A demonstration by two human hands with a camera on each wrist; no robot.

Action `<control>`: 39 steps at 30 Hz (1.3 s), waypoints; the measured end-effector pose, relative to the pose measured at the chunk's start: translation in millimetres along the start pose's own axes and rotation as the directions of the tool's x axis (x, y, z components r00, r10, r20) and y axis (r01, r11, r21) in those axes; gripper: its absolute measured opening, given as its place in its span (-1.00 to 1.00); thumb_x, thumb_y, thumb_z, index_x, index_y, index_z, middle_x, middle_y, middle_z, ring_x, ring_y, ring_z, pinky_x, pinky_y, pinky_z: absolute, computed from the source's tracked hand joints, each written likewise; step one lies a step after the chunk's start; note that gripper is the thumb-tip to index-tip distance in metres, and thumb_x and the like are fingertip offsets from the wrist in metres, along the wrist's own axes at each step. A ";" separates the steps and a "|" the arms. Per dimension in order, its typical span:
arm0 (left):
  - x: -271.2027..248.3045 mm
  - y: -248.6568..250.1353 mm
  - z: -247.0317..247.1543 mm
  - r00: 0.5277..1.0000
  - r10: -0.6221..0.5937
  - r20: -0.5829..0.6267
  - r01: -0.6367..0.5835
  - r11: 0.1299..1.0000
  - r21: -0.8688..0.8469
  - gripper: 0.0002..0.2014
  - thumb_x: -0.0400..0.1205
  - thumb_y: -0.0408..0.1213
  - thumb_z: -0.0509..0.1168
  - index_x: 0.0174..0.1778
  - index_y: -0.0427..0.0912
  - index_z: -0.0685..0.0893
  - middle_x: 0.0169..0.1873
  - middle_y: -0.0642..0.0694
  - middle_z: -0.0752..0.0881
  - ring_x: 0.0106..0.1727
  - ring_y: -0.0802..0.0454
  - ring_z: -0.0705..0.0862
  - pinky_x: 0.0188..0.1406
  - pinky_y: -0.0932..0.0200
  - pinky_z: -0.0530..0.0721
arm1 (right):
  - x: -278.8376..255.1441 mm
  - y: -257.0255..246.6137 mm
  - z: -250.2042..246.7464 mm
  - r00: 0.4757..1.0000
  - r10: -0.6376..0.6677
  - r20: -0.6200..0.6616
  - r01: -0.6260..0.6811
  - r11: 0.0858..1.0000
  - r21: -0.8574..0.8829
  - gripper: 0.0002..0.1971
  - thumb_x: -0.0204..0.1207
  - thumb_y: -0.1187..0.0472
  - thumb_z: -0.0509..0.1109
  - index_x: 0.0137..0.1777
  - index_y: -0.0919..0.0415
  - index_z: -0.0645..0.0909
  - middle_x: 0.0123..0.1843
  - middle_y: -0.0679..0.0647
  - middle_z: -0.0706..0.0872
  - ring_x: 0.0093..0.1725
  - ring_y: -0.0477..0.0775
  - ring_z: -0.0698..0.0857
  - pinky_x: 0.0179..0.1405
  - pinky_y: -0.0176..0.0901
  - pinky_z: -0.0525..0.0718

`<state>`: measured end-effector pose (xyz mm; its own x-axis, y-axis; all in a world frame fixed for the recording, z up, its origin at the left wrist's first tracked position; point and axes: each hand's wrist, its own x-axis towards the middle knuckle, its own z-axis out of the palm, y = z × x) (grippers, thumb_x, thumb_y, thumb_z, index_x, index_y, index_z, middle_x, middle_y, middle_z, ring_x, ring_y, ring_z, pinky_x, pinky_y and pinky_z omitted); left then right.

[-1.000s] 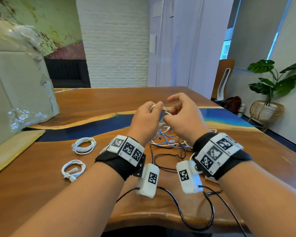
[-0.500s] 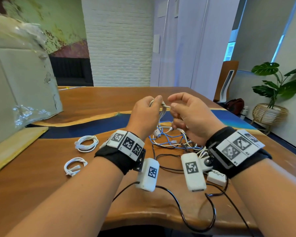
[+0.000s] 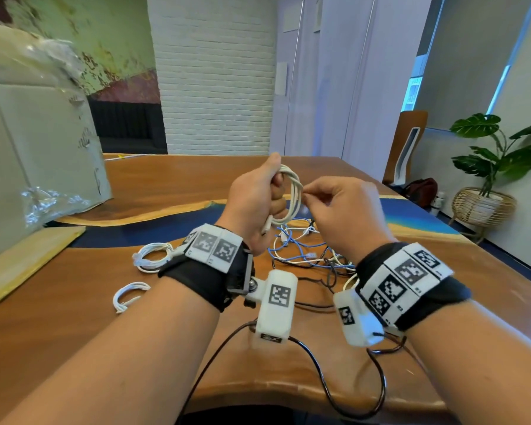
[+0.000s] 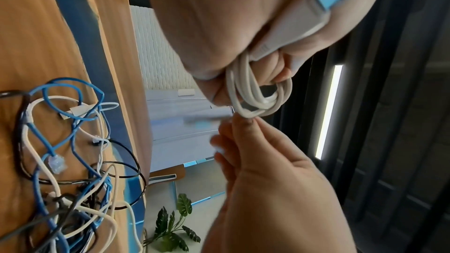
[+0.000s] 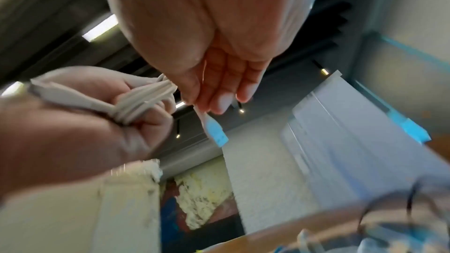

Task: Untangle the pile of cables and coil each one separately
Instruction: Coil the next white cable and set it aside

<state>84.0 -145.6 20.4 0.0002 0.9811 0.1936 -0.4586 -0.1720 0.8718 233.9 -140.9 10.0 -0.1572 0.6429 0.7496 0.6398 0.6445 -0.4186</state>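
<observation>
Wood-grain tabletop with a blue resin band [image 3: 74, 348], brick wall and potted plant beyond. Item 1, nearest: black leads trailing from the wrist-worn cameras over the table edge at 6 o'clock. Item 2, at 9 o'clock of the hands: two small coiled white cables [image 3: 152, 256], lying apart from each other, judged finished. Item 3, mid-table under the hands: loose tangle of blue, white and black cables [image 3: 304, 250], several plugs showing, still knotted together. Item 4, held above the tangle: thick white cable wound into a coil [image 3: 290, 194], gripped by the left hand [image 3: 255, 204] with fingers curled through the loops, one white plug lying along the palm. Item 5, at 3 o'clock of the coil: right hand [image 3: 344, 216], fingertips pinching the cable's free end with its blue-tipped plug [image 5: 215, 132]. Handling, as judged: light, supple, smooth-jacketed, inclined to spring open; best held across all loops at once, tail gripped just behind the plug rather than on it.
</observation>
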 end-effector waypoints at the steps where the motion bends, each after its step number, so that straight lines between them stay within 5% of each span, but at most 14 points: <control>1: -1.1 -0.1 1.1 1.000 0.004 0.004 -0.004 1.000 -0.023 -0.56 0.84 -0.02 0.16 -0.37 -0.10 0.40 -0.62 0.04 0.22 -0.70 0.13 0.15 -0.73 0.29 0.21 | -2.3 -4.7 5.0 0.993 0.112 0.030 -0.115 0.985 0.130 -0.90 0.57 0.25 0.54 -0.07 0.08 0.89 -0.26 -0.11 0.86 -0.20 -0.15 0.80 -0.09 -0.16 0.78; 4: -4.1 -1.4 -0.1 0.998 0.055 -0.044 -0.055 0.998 -0.004 -0.58 0.85 -0.03 0.13 -0.33 -0.09 0.37 -0.60 0.03 0.23 -0.70 0.13 0.20 -0.71 0.31 0.27 | -4.2 -16.2 14.3 0.926 0.333 0.177 -0.375 0.780 0.501 -0.85 0.60 0.36 0.49 -0.06 0.19 0.89 -0.20 0.05 0.91 -0.13 -0.02 0.87 0.00 -0.09 0.83; 8: -1.1 -8.5 -5.0 0.976 0.201 -0.078 -0.187 0.970 0.156 -0.56 0.86 -0.06 0.12 -0.37 -0.08 0.35 -0.56 0.01 0.29 -0.60 0.10 0.25 -0.59 0.24 0.29 | -7.3 -24.4 15.6 0.867 0.376 0.327 -0.496 0.590 0.638 -0.84 0.61 0.33 0.45 -0.09 0.32 0.87 -0.10 0.27 0.89 -0.12 0.09 0.79 0.06 0.01 0.74; 11: -0.4 -12.8 -5.1 0.973 0.228 -0.035 -0.215 0.952 0.218 -0.55 0.87 -0.10 0.09 -0.37 -0.12 0.41 -0.55 -0.01 0.43 -0.55 0.09 0.37 -0.57 0.21 0.38 | -9.6 -23.0 15.8 0.892 0.376 0.250 -0.449 0.684 0.576 -0.86 0.53 0.17 0.62 -0.16 0.25 0.87 -0.23 0.15 0.89 -0.21 0.04 0.82 -0.10 -0.08 0.74; 13: -0.8 -15.5 -5.3 0.984 0.179 0.017 -0.179 0.957 0.230 -0.57 0.88 -0.13 0.08 -0.33 -0.14 0.45 -0.55 -0.01 0.48 -0.56 0.09 0.40 -0.57 0.23 0.44 | -10.5 -18.4 15.8 0.913 0.383 0.139 -0.403 0.798 0.449 -0.87 0.46 0.15 0.67 -0.25 0.18 0.86 -0.30 0.08 0.87 -0.20 0.14 0.84 -0.17 0.06 0.79; 16: -1.5 -16.8 -10.2 0.995 0.068 0.079 -0.082 0.979 0.189 -0.63 0.85 -0.15 0.11 -0.26 -0.16 0.58 -0.45 -0.08 0.52 -0.49 0.04 0.47 -0.42 0.16 0.53 | -13.2 -13.2 13.8 0.913 0.404 0.050 -0.389 0.832 0.395 -0.93 0.37 0.23 0.64 -0.30 0.18 0.84 -0.33 0.08 0.86 -0.17 0.22 0.84 -0.14 0.19 0.83; 19: -2.8 -17.7 -13.6 0.982 0.028 0.188 -0.065 0.979 0.192 -0.77 0.77 -0.22 0.14 0.00 -0.17 0.70 -0.38 -0.10 0.57 -0.33 -0.02 0.62 -0.26 0.09 0.60 | -13.9 -6.3 13.0 0.869 0.494 0.036 -0.438 0.733 0.520 -0.98 0.32 0.31 0.60 -0.29 0.21 0.83 -0.31 0.16 0.87 -0.13 0.36 0.86 -0.10 0.37 0.84; 22: 0.1 -21.8 -13.1 0.980 0.070 0.188 -0.129 0.939 0.320 -0.81 0.77 -0.39 0.17 0.25 -0.06 0.46 -0.32 -0.07 0.69 -0.18 -0.07 0.73 -0.18 0.00 0.60 | -12.9 -1.5 13.4 0.844 0.536 0.027 -0.439 0.660 0.609 -0.91 0.28 0.35 0.60 -0.24 0.18 0.85 -0.26 0.24 0.87 -0.07 0.46 0.86 -0.04 0.48 0.82; 26: 5.5 -27.8 -13.7 0.955 0.267 0.133 -0.298 0.854 0.428 -0.80 0.77 -0.46 0.24 0.25 -0.11 0.56 -0.11 -0.18 0.73 -0.10 -0.09 0.79 -0.02 -0.05 0.79 | -9.8 -4.0 13.0 0.842 0.539 0.031 -0.414 0.607 0.678 -0.93 0.35 0.40 0.62 -0.20 0.26 0.84 -0.21 0.30 0.88 -0.07 0.42 0.88 0.07 0.45 0.81; 29: 7.8 -25.5 -16.1 0.925 0.370 0.090 -0.373 0.834 0.407 -0.83 0.74 -0.47 0.30 0.19 -0.22 0.73 -0.10 -0.17 0.80 -0.09 -0.13 0.80 -0.08 0.05 0.79 | -6.1 -4.7 12.2 0.844 0.533 0.064 -0.417 0.576 0.703 -0.95 0.44 0.37 0.63 -0.15 0.29 0.82 -0.16 0.34 0.87 -0.07 0.37 0.88 0.12 0.39 0.81; 34: 9.0 -24.0 -17.2 0.898 0.433 0.078 -0.420 0.793 0.441 -0.77 0.73 -0.53 0.30 0.18 -0.21 0.78 -0.19 -0.04 0.79 -0.26 0.22 0.73 -0.28 0.37 0.63 | -5.2 -9.5 16.0 0.847 0.522 0.104 -0.402 0.500 0.767 -0.93 0.52 0.41 0.56 -0.15 0.25 0.80 -0.25 0.24 0.86 -0.20 0.18 0.83 0.03 0.05 0.82; 39: 13.1 -18.8 -16.2 0.919 0.388 0.068 -0.375 0.810 0.450 -0.78 0.73 -0.54 0.29 0.24 -0.35 0.76 -0.20 -0.18 0.76 -0.23 -0.07 0.78 -0.24 0.11 0.80 | -6.5 -7.1 16.0 0.827 0.529 0.188 -0.435 0.391 0.811 -0.96 0.59 0.40 0.49 -0.05 0.28 0.76 -0.19 0.21 0.85 -0.16 0.14 0.83 0.14 0.03 0.80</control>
<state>78.2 -128.1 -0.8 -0.1172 0.8292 0.5466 0.0286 -0.5473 0.8364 218.3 -143.0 -0.1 0.0670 0.9509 0.3022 -0.2912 0.3083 -0.9056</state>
